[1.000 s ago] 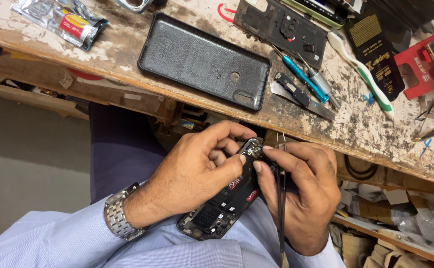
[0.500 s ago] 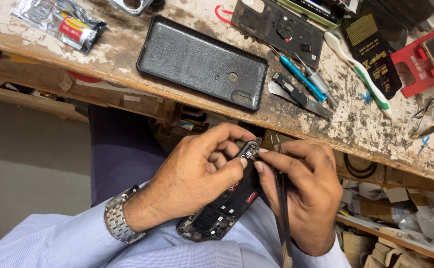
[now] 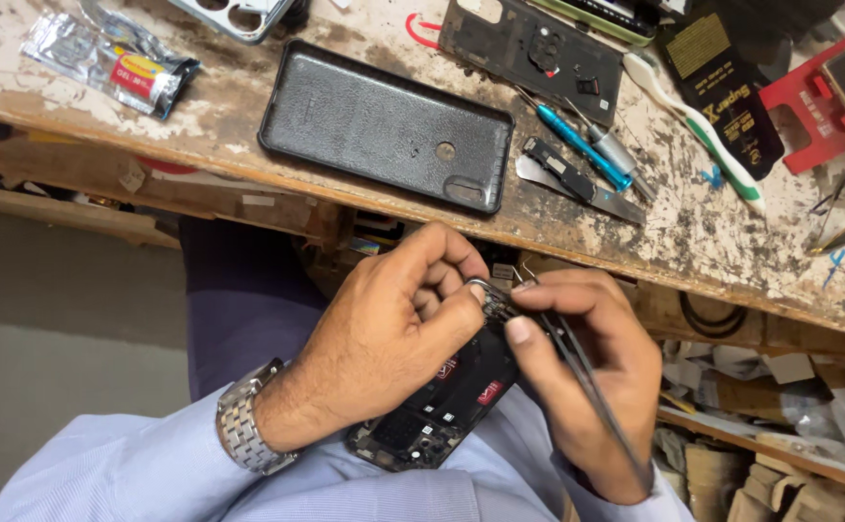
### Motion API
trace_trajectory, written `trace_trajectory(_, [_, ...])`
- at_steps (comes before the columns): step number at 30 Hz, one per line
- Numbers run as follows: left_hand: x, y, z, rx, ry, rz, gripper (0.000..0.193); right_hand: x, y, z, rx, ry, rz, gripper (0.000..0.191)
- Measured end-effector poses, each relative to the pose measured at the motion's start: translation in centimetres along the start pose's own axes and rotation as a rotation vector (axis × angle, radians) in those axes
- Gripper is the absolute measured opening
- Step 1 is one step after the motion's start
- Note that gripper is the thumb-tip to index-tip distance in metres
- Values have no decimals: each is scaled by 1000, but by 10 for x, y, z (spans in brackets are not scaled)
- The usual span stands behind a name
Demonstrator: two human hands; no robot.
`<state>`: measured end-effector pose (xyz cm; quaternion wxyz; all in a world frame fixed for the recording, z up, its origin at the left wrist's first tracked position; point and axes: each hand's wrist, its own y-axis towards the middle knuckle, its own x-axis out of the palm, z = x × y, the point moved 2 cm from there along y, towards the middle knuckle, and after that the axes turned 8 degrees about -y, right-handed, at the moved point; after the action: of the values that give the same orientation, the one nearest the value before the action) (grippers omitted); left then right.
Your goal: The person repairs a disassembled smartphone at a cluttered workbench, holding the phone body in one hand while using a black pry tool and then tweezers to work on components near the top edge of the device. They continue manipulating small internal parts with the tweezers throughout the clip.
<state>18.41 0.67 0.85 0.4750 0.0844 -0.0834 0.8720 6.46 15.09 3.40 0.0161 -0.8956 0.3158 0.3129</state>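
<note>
Since the earlier picture, both hands have moved very little; the right hand's thumb has come a bit closer to the top end of the phone, and the camera view shifted slightly. The left hand [image 3: 384, 338] is closed around an opened phone [image 3: 442, 401], held over the lap just below the edge of the workbench [image 3: 693, 251], with its inner boards facing up. The right hand [image 3: 587, 377] pinches thin dark tweezers [image 3: 587, 377], whose tips are at the camera end of the phone, where the left fingertips also press. I cannot tell if the tips hold a small part, because the fingers hide it.

By my judgement, the work is at a fine step: lifting or seating a small piece near the camera module. The next move needs a steady left hand and a very light, exact touch of the tips, so nothing slips.

On the bench lie a black phone cover [image 3: 384, 126], a blue screwdriver [image 3: 582, 145], a white toothbrush [image 3: 698, 126] and a foil packet [image 3: 113, 63].
</note>
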Motion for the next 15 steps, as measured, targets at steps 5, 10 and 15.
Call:
trace_trajectory(5, [2, -4, 9, 57, 84, 19, 13, 4, 3, 6, 392, 334, -114, 21])
trace_trajectory(10, [4, -7, 16, 49, 139, 3, 13, 4, 12, 2, 427, 394, -221, 21])
trace_trajectory(15, [3, -9, 19, 38, 179, -12, 16, 2, 13, -4, 449, 356, -244, 23])
